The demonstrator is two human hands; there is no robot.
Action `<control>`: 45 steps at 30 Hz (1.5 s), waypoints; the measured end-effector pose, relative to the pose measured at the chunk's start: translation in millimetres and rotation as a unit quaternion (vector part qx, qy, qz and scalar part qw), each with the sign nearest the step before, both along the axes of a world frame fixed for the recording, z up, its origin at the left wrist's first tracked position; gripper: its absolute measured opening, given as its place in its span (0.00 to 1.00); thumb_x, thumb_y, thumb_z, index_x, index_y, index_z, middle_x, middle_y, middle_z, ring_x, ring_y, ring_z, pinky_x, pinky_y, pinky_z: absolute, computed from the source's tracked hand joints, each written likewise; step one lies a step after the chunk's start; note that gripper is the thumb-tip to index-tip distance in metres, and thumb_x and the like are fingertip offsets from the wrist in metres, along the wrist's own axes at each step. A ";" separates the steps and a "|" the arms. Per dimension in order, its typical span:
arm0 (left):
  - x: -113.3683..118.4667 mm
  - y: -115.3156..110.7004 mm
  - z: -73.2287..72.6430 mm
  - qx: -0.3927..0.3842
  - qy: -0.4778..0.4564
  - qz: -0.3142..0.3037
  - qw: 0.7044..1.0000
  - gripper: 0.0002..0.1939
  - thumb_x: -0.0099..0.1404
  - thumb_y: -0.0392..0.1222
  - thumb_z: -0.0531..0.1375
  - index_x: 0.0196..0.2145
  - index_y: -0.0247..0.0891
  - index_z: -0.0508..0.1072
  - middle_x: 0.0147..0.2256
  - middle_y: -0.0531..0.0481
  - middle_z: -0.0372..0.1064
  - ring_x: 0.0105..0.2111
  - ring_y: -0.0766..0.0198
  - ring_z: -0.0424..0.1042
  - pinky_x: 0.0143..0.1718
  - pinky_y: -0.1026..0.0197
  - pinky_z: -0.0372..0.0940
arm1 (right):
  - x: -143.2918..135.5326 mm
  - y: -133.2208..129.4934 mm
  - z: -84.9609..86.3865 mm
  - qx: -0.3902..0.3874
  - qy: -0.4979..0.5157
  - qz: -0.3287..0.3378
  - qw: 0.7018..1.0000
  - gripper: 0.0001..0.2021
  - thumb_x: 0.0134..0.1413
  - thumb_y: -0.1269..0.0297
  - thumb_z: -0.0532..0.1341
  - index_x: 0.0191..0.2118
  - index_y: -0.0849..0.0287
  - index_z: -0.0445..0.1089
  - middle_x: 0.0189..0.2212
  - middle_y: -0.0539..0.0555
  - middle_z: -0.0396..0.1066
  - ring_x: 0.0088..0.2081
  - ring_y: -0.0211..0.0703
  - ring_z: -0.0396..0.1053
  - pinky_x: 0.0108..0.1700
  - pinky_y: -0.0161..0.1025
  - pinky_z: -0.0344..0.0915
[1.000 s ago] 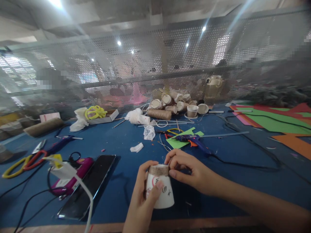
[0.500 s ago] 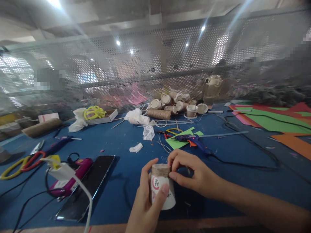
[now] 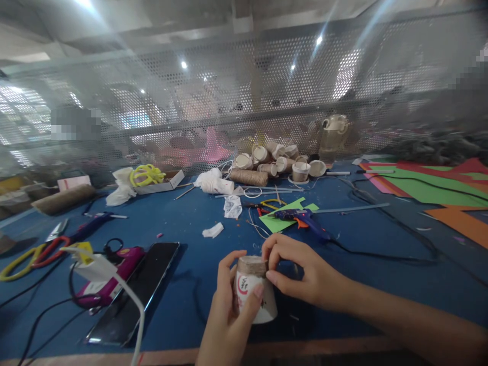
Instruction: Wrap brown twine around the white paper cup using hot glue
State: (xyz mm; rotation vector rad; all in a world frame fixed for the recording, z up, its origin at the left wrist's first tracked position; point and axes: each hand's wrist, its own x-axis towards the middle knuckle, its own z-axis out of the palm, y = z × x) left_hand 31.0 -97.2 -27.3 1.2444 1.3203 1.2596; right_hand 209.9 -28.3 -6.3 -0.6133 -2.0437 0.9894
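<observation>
A white printed paper cup (image 3: 267,305) stands upside down near the table's front edge, with brown twine (image 3: 251,266) wound around its narrow top. My left hand (image 3: 234,310) is wrapped round the cup from the left, thumb across its front. At the upper right of the cup, my right hand (image 3: 295,267) pinches at the twine band with thumb and index finger. The twine's loose end is too small to make out.
Beyond my hands lie a blue glue gun (image 3: 310,222) on green paper and yellow-handled pliers. A phone (image 3: 141,290), a magenta device, cables and scissors (image 3: 49,251) are left. Twine-wrapped cups and a twine roll (image 3: 249,177) are at the back.
The cup has tilted and turned slightly in my left hand, so its print shows differently. My right hand stays at the twine band.
</observation>
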 end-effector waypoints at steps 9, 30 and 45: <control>1.5 -0.1 -2.4 0.022 0.020 -0.001 1.000 0.25 0.69 0.50 0.58 0.59 0.42 0.58 0.42 0.47 0.75 0.31 0.64 0.70 0.36 0.62 0.64 | -2.2 0.0 -3.8 0.006 0.008 -0.007 1.000 0.10 0.57 0.72 0.63 0.29 0.56 0.61 0.39 0.52 0.66 0.41 0.41 0.67 0.46 0.40 0.65; -2.2 1.4 -2.2 0.000 -0.005 -0.010 1.000 0.26 0.67 0.52 0.61 0.57 0.43 0.59 0.45 0.46 0.75 0.35 0.63 0.72 0.39 0.62 0.65 | -0.9 0.5 -2.0 -0.047 -0.001 0.017 0.999 0.09 0.58 0.72 0.61 0.30 0.57 0.61 0.41 0.52 0.65 0.42 0.41 0.65 0.47 0.41 0.63; -2.1 1.1 -3.1 0.011 0.022 -0.007 1.000 0.27 0.68 0.56 0.60 0.58 0.43 0.59 0.47 0.45 0.76 0.35 0.61 0.73 0.39 0.60 0.66 | -0.1 0.5 -4.1 -0.018 0.017 0.016 1.000 0.09 0.58 0.71 0.63 0.30 0.57 0.63 0.41 0.52 0.66 0.44 0.41 0.67 0.48 0.41 0.63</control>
